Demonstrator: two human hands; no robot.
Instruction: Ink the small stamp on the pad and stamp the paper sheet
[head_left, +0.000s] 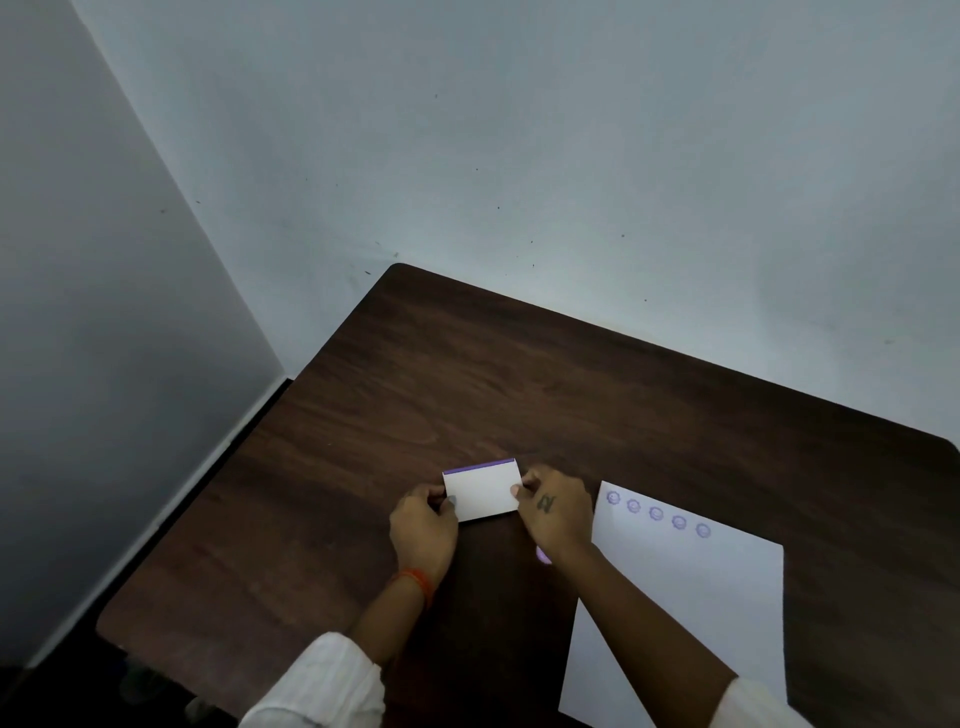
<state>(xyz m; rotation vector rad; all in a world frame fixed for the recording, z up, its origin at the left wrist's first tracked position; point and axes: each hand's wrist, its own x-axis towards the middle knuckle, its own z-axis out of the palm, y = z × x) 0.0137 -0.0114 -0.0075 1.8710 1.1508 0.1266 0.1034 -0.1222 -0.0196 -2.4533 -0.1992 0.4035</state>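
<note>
The left hand and right hand each pinch an end of the closed ink pad on the surface, left of the paper sheet bearing five stamp marks, so opening it seems next, with a purple bit, perhaps the small stamp, under the right wrist.

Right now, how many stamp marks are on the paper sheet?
5, in a row along the far edge of the paper sheet, at. The right arm may hide others.
</note>
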